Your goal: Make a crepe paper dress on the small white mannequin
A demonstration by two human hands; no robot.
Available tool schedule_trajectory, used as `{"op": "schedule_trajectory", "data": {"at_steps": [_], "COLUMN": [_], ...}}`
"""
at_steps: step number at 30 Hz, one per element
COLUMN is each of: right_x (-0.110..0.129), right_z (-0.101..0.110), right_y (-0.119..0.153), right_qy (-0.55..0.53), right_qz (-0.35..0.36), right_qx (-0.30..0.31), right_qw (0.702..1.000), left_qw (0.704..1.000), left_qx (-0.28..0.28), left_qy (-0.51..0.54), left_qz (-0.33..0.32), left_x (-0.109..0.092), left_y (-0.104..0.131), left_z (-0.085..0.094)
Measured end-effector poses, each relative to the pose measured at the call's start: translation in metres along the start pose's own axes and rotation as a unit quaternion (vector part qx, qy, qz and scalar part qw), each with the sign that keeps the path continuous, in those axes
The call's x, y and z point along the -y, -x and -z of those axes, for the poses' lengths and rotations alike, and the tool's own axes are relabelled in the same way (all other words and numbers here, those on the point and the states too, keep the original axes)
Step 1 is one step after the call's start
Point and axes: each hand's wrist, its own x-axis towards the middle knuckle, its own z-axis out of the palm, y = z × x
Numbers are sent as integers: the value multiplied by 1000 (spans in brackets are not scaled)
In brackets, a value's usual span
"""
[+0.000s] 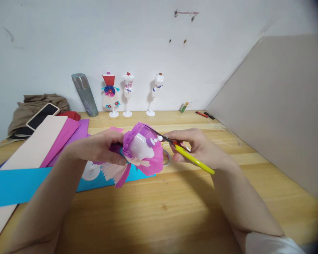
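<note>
My left hand (102,148) is closed round a small white mannequin (141,146), tilted so its neck knob points right. Purple and pink crepe paper (155,160) wraps it in ruffles, with cream, pink and blue strips hanging below. In my right hand (198,146) are scissors (192,157) with yellow and red handles and dark blades. The blades reach left to the upper edge of the purple ruffle; whether they are parted is hard to tell. A roll of tape (166,157) lies behind the paper, partly hidden.
Three mannequins on stands (127,90), a flask (86,95) and a glue-like tube (184,107) stand by the wall. At left are coloured paper sheets (18,183), a phone (43,116) and brown cloth (55,101). Red and black items (202,114) lie back right.
</note>
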Motion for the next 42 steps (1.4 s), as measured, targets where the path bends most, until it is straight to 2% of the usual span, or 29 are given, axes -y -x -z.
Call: {"op": "schedule_trajectory", "data": {"at_steps": [9, 16, 26, 33, 42], "right_x": [-1, -2, 0, 4, 1], "right_z": [2, 4, 10, 11, 11], "right_y": [1, 4, 2, 0, -1], "right_qy": [-6, 23, 60, 29, -6], "right_qz": [14, 19, 18, 6, 35], "right_qx": [-10, -17, 17, 49, 69], "right_qw": [1000, 999, 998, 998, 997], "left_qw": [1000, 999, 998, 998, 995], "left_qx": [-1, 23, 38, 32, 58], "left_qy": [11, 9, 26, 40, 72], "left_qz": [-7, 39, 39, 41, 34], "left_x": [4, 1, 0, 1, -2], "left_y": [1, 2, 2, 2, -1], "left_z": [-1, 2, 1, 0, -1]}}
